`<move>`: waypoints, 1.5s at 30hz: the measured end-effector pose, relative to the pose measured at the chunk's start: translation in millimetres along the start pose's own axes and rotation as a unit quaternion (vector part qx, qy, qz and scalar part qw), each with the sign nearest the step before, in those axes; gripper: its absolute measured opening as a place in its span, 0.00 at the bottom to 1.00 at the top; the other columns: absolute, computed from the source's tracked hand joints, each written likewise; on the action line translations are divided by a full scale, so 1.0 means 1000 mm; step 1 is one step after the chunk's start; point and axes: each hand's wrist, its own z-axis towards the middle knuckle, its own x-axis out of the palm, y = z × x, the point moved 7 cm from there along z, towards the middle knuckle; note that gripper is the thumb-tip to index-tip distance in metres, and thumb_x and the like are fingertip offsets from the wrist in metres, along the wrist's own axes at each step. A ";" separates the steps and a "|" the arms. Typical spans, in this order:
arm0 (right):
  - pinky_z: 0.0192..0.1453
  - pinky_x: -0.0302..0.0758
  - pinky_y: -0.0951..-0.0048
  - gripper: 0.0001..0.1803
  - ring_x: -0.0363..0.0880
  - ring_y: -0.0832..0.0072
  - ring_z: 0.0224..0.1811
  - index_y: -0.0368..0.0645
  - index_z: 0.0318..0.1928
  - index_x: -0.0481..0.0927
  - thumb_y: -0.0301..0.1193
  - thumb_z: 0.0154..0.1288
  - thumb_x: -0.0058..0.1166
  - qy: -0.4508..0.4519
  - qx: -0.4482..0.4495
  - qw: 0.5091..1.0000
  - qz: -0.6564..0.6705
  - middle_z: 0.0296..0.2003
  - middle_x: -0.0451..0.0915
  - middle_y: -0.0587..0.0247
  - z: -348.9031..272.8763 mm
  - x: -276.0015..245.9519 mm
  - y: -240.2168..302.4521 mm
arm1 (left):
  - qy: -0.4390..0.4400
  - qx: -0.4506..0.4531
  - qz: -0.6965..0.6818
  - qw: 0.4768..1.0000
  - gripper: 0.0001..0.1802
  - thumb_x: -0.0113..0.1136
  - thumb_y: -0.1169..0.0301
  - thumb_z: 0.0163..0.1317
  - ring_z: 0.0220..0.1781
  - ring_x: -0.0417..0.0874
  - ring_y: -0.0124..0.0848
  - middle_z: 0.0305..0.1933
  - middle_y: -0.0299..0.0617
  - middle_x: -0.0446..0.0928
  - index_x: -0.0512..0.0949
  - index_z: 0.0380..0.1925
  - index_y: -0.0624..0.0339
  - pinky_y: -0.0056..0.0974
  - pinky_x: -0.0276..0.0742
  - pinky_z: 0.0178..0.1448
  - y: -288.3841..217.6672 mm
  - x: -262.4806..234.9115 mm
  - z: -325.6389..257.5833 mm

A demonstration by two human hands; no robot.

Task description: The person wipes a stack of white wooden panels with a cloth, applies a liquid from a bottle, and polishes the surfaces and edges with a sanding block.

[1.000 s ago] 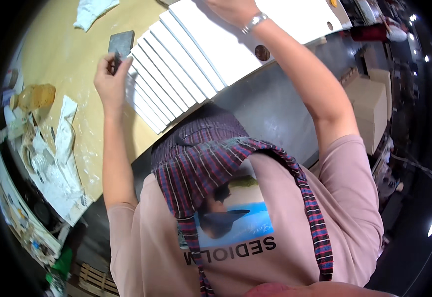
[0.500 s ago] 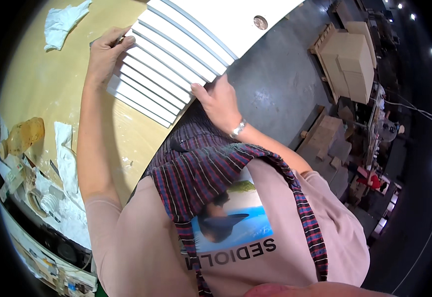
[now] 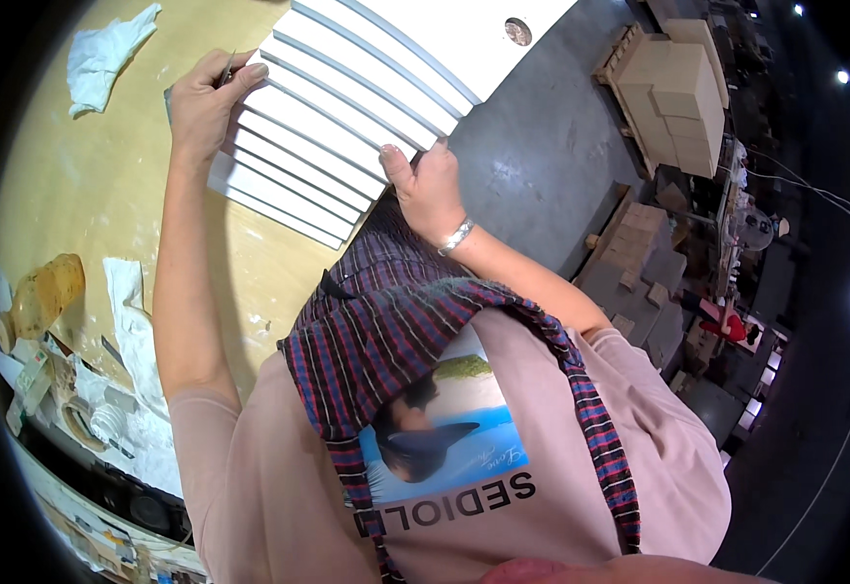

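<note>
A white slatted panel (image 3: pixel 323 136), with grey gaps between its long strips, lies across the near edge of the table. At its left end is my left hand (image 3: pixel 201 102), closed in a pinch with the thumb on the panel's edge. A thin dark pointed tool (image 3: pixel 227 68) shows between those fingers; its full shape is hidden. My right hand (image 3: pixel 430 190), with a bracelet at the wrist, is at the panel's right edge. Its thumb rises over the strips, while the fingers curl around the edge and are partly hidden.
A white cloth (image 3: pixel 109 58) lies on the yellowish table (image 3: pixel 45 185) at far left. Nearer are an amber lump (image 3: pixel 47 292), another cloth (image 3: pixel 133 316) and clutter. Beyond the grey floor (image 3: pixel 532 146) at right stand cardboard boxes (image 3: pixel 673 107) on a pallet and stacked blocks (image 3: pixel 639 243).
My right hand has shifted slightly up along the panel's edge, and its thumb now stands more raised. My left hand stays at the panel's left end. The whole view has shifted a little.
</note>
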 end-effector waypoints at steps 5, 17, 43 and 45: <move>0.36 0.78 0.61 0.36 0.80 0.55 0.25 0.24 0.49 0.67 0.51 0.66 0.56 0.066 0.100 0.992 0.040 0.25 0.80 0.47 -0.002 0.000 -0.010 | 0.010 0.001 0.039 0.999 0.15 0.70 0.77 0.56 0.32 0.72 0.18 0.30 0.31 0.72 0.83 0.43 0.72 0.24 0.75 0.38 0.001 -0.002 -0.003; 0.37 0.77 0.52 0.37 0.80 0.43 0.29 0.26 0.36 0.77 0.58 0.64 0.53 0.197 0.127 0.966 -0.111 0.24 0.79 0.39 -0.016 0.030 -0.021 | 0.076 -0.018 0.089 0.993 0.15 0.69 0.71 0.59 0.32 0.69 0.19 0.34 0.30 0.72 0.81 0.42 0.71 0.25 0.66 0.35 0.022 -0.005 -0.007; 0.38 0.77 0.52 0.35 0.80 0.42 0.29 0.28 0.25 0.78 0.55 0.65 0.53 0.178 0.119 0.968 -0.129 0.22 0.78 0.37 -0.022 0.032 -0.006 | 0.020 -0.009 0.008 1.000 0.13 0.68 0.78 0.58 0.31 0.71 0.16 0.36 0.30 0.76 0.82 0.44 0.68 0.22 0.72 0.36 0.024 -0.021 -0.036; 0.36 0.76 0.52 0.36 0.78 0.40 0.27 0.26 0.22 0.75 0.54 0.67 0.52 0.126 0.058 0.987 -0.085 0.20 0.75 0.34 -0.024 0.035 -0.010 | 0.016 -0.008 -0.064 0.998 0.13 0.68 0.79 0.57 0.29 0.68 0.15 0.33 0.29 0.74 0.82 0.43 0.68 0.22 0.70 0.35 0.033 -0.023 -0.033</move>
